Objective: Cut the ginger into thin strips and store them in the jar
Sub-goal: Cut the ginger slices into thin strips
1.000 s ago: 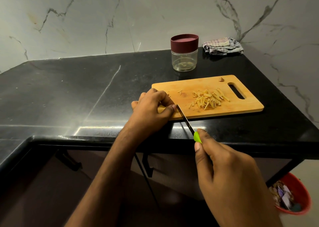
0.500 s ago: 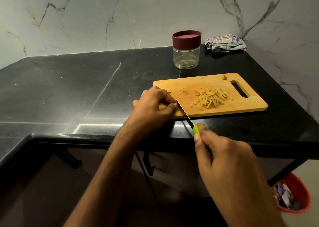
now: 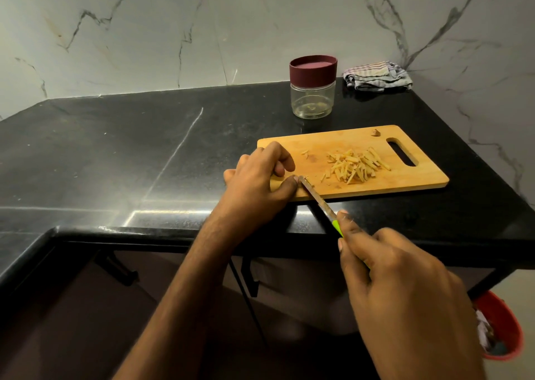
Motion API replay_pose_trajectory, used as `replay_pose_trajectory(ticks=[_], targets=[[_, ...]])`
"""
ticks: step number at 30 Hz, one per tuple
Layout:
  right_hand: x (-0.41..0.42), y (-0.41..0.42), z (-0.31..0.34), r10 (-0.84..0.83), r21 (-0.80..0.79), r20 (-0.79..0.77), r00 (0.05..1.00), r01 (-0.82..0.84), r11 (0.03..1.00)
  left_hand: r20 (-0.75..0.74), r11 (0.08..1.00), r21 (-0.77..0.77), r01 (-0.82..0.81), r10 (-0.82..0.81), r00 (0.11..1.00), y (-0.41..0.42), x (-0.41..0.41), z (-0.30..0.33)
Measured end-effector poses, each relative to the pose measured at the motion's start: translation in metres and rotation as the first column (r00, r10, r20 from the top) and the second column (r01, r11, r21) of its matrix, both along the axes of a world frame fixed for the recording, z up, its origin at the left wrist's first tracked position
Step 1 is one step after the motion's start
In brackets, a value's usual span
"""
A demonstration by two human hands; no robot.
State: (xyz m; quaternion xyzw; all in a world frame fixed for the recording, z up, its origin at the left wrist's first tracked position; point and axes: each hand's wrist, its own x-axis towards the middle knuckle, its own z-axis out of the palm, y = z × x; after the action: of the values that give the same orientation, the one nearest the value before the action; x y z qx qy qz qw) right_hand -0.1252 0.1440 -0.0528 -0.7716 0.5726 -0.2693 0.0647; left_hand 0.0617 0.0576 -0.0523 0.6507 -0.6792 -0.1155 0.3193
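Observation:
A wooden cutting board [image 3: 405, 183] lies on the black counter. A pile of thin ginger strips [image 3: 354, 164] sits at its middle right. My left hand [image 3: 260, 177] rests on the board's left end with curled fingers pinching a ginger piece that is hidden under them. My right hand [image 3: 399, 287] grips the green handle of a knife [image 3: 317, 196], whose blade tip touches the board right beside my left thumb. A clear jar [image 3: 312, 96] with a maroon lid on stands behind the board.
A folded striped cloth [image 3: 376, 76] lies in the back right corner by the marble wall. A small ginger scrap [image 3: 375, 132] sits near the board's handle slot. A red bin [image 3: 500, 324] stands on the floor below the counter's right edge.
The knife has made short slicing strokes beside my left thumb, sliding forward onto the board. My left hand stays in place on the ginger. The camera view shifted slightly.

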Motion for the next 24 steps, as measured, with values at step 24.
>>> replay_pose_trajectory(ticks=[24], targets=[[0.006,-0.01,-0.015,0.09,-0.129,0.174,0.981,-0.068,0.989,-0.008,0.999,0.032,-0.039,0.04,0.999,0.0,0.0,0.0]])
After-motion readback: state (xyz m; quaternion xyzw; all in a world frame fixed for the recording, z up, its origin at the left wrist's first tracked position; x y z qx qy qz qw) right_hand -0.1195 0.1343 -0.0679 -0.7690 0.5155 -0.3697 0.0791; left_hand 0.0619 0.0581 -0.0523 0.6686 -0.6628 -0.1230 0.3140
